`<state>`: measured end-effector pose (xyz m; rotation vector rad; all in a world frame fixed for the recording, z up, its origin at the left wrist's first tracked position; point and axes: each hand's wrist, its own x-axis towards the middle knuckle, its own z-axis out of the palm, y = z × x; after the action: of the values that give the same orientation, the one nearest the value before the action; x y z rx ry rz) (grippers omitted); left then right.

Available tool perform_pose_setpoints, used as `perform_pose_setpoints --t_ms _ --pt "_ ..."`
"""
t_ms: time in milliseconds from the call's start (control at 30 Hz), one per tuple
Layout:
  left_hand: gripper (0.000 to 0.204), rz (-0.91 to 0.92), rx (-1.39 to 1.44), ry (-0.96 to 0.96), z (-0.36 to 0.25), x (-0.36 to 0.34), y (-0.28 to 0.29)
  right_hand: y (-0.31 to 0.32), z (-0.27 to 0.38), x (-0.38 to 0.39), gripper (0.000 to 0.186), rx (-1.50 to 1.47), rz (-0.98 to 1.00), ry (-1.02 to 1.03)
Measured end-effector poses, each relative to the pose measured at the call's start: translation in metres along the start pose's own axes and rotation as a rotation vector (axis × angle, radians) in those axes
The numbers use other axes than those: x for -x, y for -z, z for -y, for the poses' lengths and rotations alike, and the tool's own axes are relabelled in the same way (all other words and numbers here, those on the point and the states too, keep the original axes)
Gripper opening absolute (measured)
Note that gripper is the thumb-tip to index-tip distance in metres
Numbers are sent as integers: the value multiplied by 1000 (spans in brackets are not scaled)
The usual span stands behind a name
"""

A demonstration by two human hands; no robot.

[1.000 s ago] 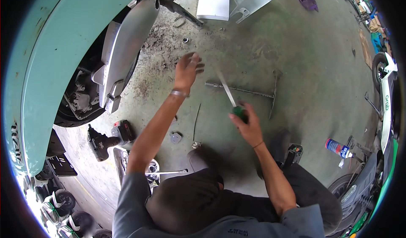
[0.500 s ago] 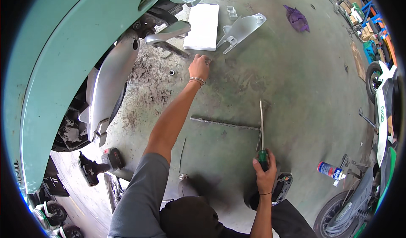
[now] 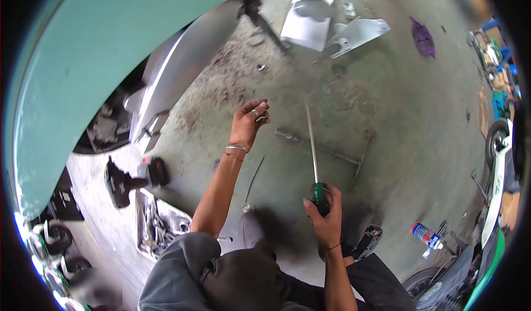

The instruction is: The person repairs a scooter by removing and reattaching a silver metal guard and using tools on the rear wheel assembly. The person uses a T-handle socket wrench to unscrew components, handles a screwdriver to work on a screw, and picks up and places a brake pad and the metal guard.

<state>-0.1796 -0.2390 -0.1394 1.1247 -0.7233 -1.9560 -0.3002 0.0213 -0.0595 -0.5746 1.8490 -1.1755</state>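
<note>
My right hand [image 3: 326,216] grips the dark green handle of a long screwdriver [image 3: 313,150], its metal shaft pointing away from me over the floor. Above the floor to the left, my left hand [image 3: 249,122] is closed in a pinch, thumb against fingers; whatever sits in it is too small to name. Under the screwdriver's far side lies a T-handle wrench [image 3: 323,149] on the floor. A thin dark rod [image 3: 254,179] rests nearer, below my left hand.
A green scooter body [image 3: 83,84] fills the left side. White box [image 3: 308,26], grey plastic panel [image 3: 359,36] and purple cloth [image 3: 422,37] lie at the far side. A cordless drill [image 3: 124,184] and tool case [image 3: 160,225] sit left; a spray can [image 3: 426,235] lies right.
My left hand has drawn back toward me from beside the white box. My right hand has shifted left with the screwdriver, and the whole view has turned slightly.
</note>
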Motion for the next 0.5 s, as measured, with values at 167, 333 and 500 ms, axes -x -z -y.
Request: perform_pose_setpoints --t_ms 167,333,500 --pt "23 140 582 27 6 63 106 -35 17 23 52 134 310 163" --pt "27 -77 632 40 -27 119 105 -59 24 45 49 148 393 183" --pt "23 -18 1401 215 -36 134 122 -73 19 51 48 146 424 222"
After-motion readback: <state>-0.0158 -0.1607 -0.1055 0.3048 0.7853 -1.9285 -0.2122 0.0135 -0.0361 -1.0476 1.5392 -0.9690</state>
